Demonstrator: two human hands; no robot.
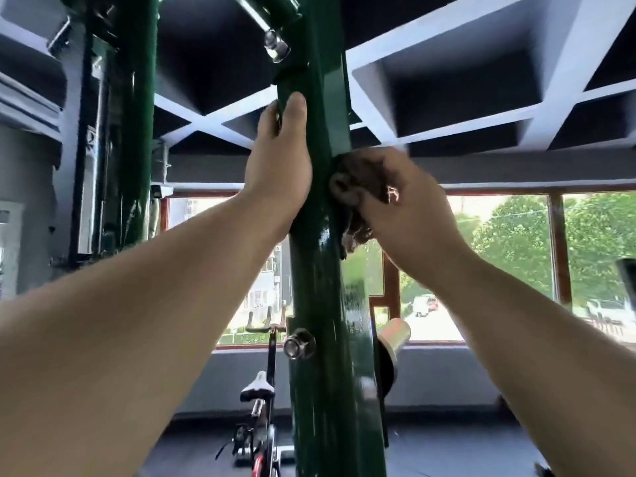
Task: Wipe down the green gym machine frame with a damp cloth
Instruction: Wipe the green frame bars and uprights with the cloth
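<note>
A dark green upright post of the gym machine frame runs through the middle of the view, glossy and wet-looking below my hands. My left hand grips the post's left side, fingers wrapped round it and thumb pointing up. My right hand holds a dark brown cloth and presses it against the post's right edge at about the same height. Part of the cloth hangs below my palm. A second green upright stands further left.
Steel bolts stick out of the post below my hands and above them. A chrome peg juts out at the lower right. An exercise bike stands behind the post, before large windows.
</note>
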